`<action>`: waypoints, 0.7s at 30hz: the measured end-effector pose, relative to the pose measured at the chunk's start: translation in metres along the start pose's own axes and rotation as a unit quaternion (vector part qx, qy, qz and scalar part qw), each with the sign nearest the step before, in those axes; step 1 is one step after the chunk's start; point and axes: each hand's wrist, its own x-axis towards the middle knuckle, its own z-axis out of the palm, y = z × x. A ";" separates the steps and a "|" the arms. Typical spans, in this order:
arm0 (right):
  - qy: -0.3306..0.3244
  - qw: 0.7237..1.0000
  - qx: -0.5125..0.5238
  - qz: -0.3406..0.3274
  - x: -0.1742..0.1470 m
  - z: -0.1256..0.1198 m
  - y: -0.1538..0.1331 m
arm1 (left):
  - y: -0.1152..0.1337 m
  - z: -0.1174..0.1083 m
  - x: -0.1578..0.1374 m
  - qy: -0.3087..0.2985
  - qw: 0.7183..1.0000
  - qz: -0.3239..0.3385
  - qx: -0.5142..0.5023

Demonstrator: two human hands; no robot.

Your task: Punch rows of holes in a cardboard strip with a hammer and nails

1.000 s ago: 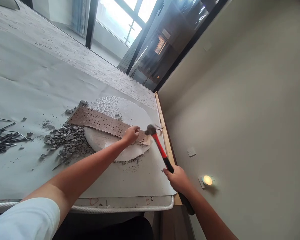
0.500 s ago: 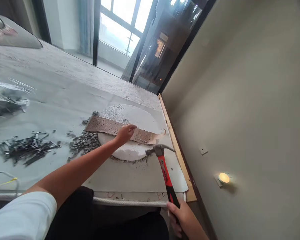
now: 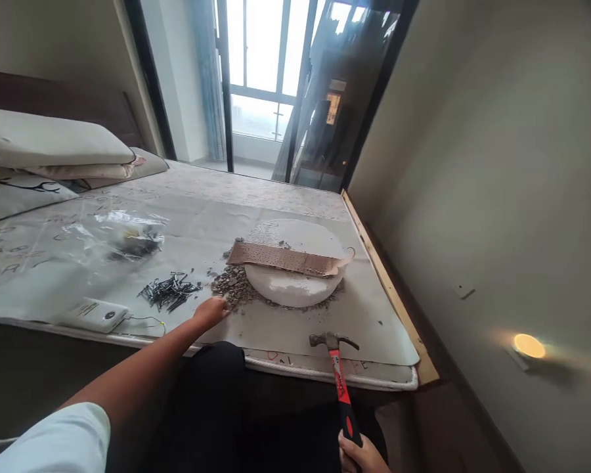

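Observation:
My right hand (image 3: 362, 453) grips the lower handle of a claw hammer (image 3: 341, 378) with a red and black handle; its head hangs over the near edge of the sheet. My left hand (image 3: 213, 311), fingers curled together, is just beside the grey gravel (image 3: 234, 286); anything inside it is hidden. A round white block (image 3: 295, 289) stands on the sheet. Across its top lies a brown perforated strip (image 3: 285, 258), with a torn pale end curling up at the right. Left of my hand is a pile of dark nails (image 3: 170, 291).
A pale sheet (image 3: 285, 328) covers the mattress. A clear plastic bag (image 3: 132, 236) with dark contents and a white power bank (image 3: 96, 315) with a cable lie left. Folded bedding (image 3: 54, 141) is farther back. A wooden rail (image 3: 391, 289) runs along the right wall.
My left hand has come off the brown strip and moved left and towards me, near the gravel. The hammer has dropped lower, away from the block. The view has turned left.

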 end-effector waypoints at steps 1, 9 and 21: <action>-0.002 1.000 0.011 0.002 0.001 0.001 0.000 | 0.004 0.001 0.003 -0.005 1.000 -0.016 0.007; -0.007 0.998 0.066 0.001 0.006 0.001 -0.002 | 0.020 -0.017 0.031 -0.038 0.997 -0.035 0.058; -0.053 0.996 0.040 -0.063 0.030 -0.024 0.021 | 0.104 -0.089 0.072 -0.082 0.923 0.000 -0.377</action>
